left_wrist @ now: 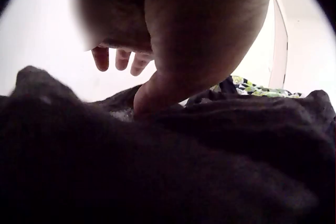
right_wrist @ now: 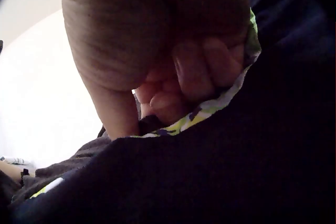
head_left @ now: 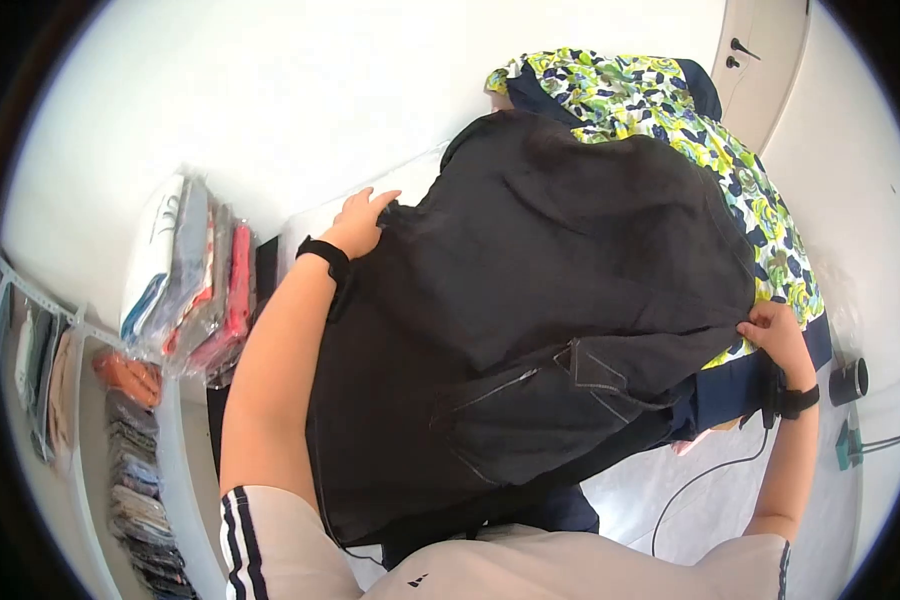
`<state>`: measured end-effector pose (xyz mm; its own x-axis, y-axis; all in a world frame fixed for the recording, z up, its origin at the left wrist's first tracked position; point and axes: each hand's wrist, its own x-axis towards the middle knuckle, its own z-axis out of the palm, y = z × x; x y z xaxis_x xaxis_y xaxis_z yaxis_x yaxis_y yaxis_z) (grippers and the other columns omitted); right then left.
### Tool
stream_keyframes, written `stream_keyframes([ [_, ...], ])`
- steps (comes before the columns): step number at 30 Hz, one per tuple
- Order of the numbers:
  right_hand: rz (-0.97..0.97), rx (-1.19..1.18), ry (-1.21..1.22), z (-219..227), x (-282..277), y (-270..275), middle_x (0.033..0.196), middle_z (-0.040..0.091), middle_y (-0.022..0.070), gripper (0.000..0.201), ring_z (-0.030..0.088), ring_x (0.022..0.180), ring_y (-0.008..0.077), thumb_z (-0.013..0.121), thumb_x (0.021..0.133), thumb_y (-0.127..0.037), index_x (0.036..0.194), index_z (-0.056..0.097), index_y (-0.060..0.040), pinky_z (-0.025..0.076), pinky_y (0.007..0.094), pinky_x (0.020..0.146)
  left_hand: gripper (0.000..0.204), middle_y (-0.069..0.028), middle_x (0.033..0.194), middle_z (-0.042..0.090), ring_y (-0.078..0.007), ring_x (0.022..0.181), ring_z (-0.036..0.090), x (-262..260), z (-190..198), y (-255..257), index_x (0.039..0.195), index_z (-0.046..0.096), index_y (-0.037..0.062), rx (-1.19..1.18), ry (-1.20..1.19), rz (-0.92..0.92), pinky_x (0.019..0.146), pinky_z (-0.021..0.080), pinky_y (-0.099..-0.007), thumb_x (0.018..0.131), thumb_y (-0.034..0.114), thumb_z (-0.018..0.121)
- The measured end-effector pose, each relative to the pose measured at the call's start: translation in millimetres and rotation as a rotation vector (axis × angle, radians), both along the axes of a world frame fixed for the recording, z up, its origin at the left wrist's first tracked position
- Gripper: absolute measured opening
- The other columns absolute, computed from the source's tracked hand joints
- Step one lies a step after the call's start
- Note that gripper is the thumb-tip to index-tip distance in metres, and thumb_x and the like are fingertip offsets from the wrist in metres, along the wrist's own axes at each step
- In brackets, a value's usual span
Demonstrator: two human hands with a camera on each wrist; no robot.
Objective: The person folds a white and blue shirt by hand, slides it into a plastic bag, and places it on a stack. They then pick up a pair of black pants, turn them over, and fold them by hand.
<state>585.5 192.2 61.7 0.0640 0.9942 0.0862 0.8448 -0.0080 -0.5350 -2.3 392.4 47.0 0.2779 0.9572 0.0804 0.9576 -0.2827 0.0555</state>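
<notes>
Premises appear to be a clothing stockroom or small garment shop's packing area. Evidence: a row of garments sealed in clear bags stands upright at the left, against a white wall. Beside and below it, folded clothes are stacked in a tall pile on a white shelf. More items hang at the far left edge, too small to identify. On the white table lie a black jacket and a floral garment spread out. A cable crosses the table. A door with a handle shows at upper right.
</notes>
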Motion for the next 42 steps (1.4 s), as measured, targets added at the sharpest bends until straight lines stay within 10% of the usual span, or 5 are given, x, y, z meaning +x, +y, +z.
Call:
stream_keyframes([
  [8,-0.004,-0.089,0.004,6,-3,7,0.054,0.044,0.0013,0.024,0.041,0.052,0.0088,0.075,0.067,-0.007,0.064,0.053,0.0015,0.034,0.0268,0.048,0.031,-0.0208,0.126,0.049,-0.0362,0.119,0.044,-10,-11,26,0.096,0.064,0.0051,0.128,0.166,-0.052,0.097,0.041,-0.0424,0.070,0.020,0.071],
  [16,0.053,-0.078,0.063,4,1,8,0.056,0.046,-0.0011,0.024,0.042,0.054,0.0068,0.073,0.070,-0.006,0.063,0.050,-0.0002,0.033,0.0251,0.048,0.022,-0.0214,0.095,0.062,-0.0368,0.092,0.059,-55,91,-6,0.089,0.063,-0.0024,0.611,-0.036,-0.167,0.081,0.046,-0.0406,0.077,0.015,0.065],
  [20,0.117,-0.059,0.016,2,6,9,0.054,0.041,0.0001,0.026,0.039,0.054,0.0080,0.071,0.072,-0.009,0.062,0.049,0.0005,0.032,0.0275,0.049,0.016,-0.0103,0.070,0.057,-0.0174,0.064,0.052,-49,122,-23,0.087,0.057,-0.0007,0.464,-0.426,0.021,0.063,0.043,-0.0294,0.082,0.015,0.057],
  [30,0.130,-0.005,-0.158,23,-8,-3,0.057,0.052,0.0106,0.023,0.049,0.053,0.0195,0.071,0.070,-0.013,0.068,0.055,0.0024,0.038,0.0325,0.051,0.024,-0.0094,0.082,0.064,-0.0161,0.076,0.058,-16,179,-59,0.100,0.062,-0.0018,-0.073,-0.311,0.014,0.073,0.046,-0.0288,0.079,0.010,0.064],
  [42,0.126,-0.015,-0.128,17,-3,0,0.060,0.056,0.0111,0.020,0.053,0.054,0.0219,0.072,0.069,-0.014,0.070,0.058,0.0008,0.040,0.0332,0.052,0.020,-0.0186,0.086,0.064,-0.0339,0.084,0.061,15,217,56,0.097,0.061,0.0012,0.728,-0.108,-0.037,0.077,0.046,-0.0379,0.080,0.011,0.060],
])
